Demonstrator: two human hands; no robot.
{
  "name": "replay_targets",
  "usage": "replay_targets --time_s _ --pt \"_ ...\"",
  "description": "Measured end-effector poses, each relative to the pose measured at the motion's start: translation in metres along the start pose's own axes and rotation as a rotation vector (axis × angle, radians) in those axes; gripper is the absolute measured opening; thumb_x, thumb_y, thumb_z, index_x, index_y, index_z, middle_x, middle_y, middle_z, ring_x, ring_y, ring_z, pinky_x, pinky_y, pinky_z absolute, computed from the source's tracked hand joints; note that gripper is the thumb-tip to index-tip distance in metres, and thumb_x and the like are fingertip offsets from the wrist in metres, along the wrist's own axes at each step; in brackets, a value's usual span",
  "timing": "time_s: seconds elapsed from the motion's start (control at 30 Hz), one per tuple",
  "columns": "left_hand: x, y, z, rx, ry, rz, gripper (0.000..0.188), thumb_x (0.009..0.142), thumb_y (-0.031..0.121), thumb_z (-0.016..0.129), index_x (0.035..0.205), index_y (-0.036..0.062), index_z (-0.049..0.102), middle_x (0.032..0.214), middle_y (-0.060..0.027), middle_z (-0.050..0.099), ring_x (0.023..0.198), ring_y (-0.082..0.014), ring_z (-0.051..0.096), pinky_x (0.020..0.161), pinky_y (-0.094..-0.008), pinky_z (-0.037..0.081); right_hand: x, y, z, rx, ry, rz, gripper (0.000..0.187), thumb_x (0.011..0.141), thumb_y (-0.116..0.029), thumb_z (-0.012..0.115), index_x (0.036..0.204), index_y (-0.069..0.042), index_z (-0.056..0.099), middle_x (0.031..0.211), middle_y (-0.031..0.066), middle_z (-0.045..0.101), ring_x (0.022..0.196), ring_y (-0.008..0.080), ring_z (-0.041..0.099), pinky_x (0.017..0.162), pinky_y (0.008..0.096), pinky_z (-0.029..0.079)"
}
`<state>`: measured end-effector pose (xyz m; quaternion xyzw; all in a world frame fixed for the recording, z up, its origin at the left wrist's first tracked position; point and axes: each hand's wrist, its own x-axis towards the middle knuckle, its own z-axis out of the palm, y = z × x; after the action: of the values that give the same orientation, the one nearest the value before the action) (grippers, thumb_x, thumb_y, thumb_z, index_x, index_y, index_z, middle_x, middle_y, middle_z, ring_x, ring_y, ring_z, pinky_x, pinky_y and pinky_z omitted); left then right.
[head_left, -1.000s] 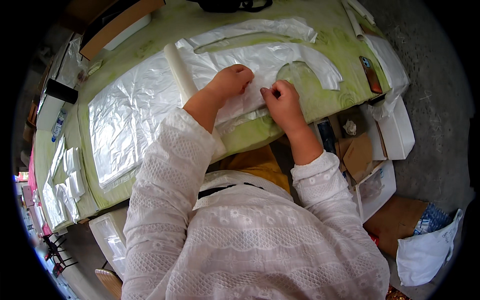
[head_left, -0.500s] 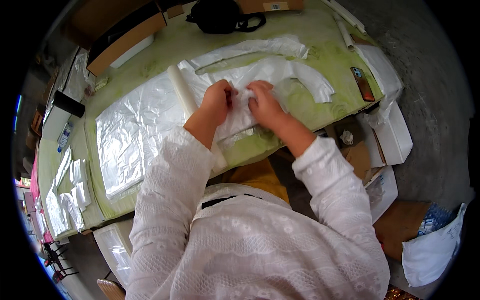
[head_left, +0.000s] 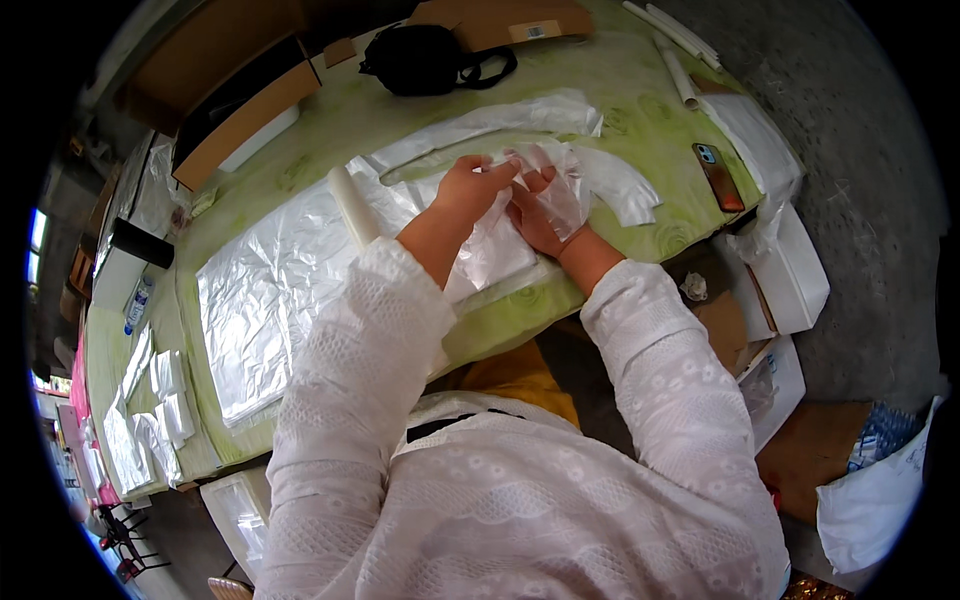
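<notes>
A large sheet of thin clear plastic (head_left: 270, 310), crinkled and shiny, lies flat on the table, with long strips running off its far right side. Toward its right end, my left hand (head_left: 475, 190) is closed with its fingertips pinching a piece of the film beside my other hand. My right hand (head_left: 540, 205) has its fingers apart, and clear film (head_left: 570, 185) covers the fingers and part of the palm. Left of my left hand, a white roll (head_left: 352, 205) rests across the sheet, its near end hidden by my sleeve.
The table has a green patterned cover (head_left: 620, 60). A black bag (head_left: 412, 60) and cardboard boxes (head_left: 240, 125) are at the back. A phone (head_left: 718, 178) lies near the right edge. Folded white plastic pieces (head_left: 170, 395) are at left; white bins (head_left: 785, 275) stand below the right edge.
My right hand has turned and opened, and film now covers its fingers. My left hand has moved right, close against it. The view has shifted slightly.
</notes>
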<state>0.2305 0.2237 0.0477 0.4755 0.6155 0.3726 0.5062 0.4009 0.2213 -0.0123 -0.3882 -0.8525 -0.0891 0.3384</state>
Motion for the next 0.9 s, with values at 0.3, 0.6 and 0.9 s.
replay_targets --time_s 0.3,0.6,0.9 --pt "-0.036 0.010 -0.055 -0.599 0.187 0.219 0.018 0.091 0.022 0.071 0.106 0.0146 0.065 0.097 0.0018 0.061 0.089 -0.0111 0.056 0.078 -0.0322 0.048 -0.019 0.022 0.030 -0.220 0.080 0.495 0.049 0.087 -0.031 0.062 0.132 -0.015 0.064 0.140 0.0158 0.059 0.131 0.0361 0.053 0.109 0.0582 0.039" --pt "-0.154 -0.098 -0.274 -0.574 0.625 0.039 0.012 0.098 0.015 0.064 0.107 0.0071 0.063 0.091 -0.0016 0.062 0.076 -0.0113 0.057 0.065 -0.0248 0.048 -0.018 0.058 0.024 0.333 0.320 0.661 0.038 0.086 -0.019 0.065 0.123 -0.010 0.068 0.115 0.0129 0.072 0.105 0.0295 0.066 0.093 0.0406 0.053" --pt "-0.142 -0.119 -0.280 -0.211 0.697 0.196 0.038 0.098 0.018 0.066 0.135 0.0150 0.055 0.126 -0.0034 0.055 0.110 -0.0148 0.056 0.089 -0.0349 0.050 -0.007 0.045 -0.064 1.152 0.365 1.272 0.032 0.095 -0.022 0.068 0.125 -0.012 0.062 0.110 0.0003 0.065 0.096 0.0154 0.059 0.067 0.0354 0.056"
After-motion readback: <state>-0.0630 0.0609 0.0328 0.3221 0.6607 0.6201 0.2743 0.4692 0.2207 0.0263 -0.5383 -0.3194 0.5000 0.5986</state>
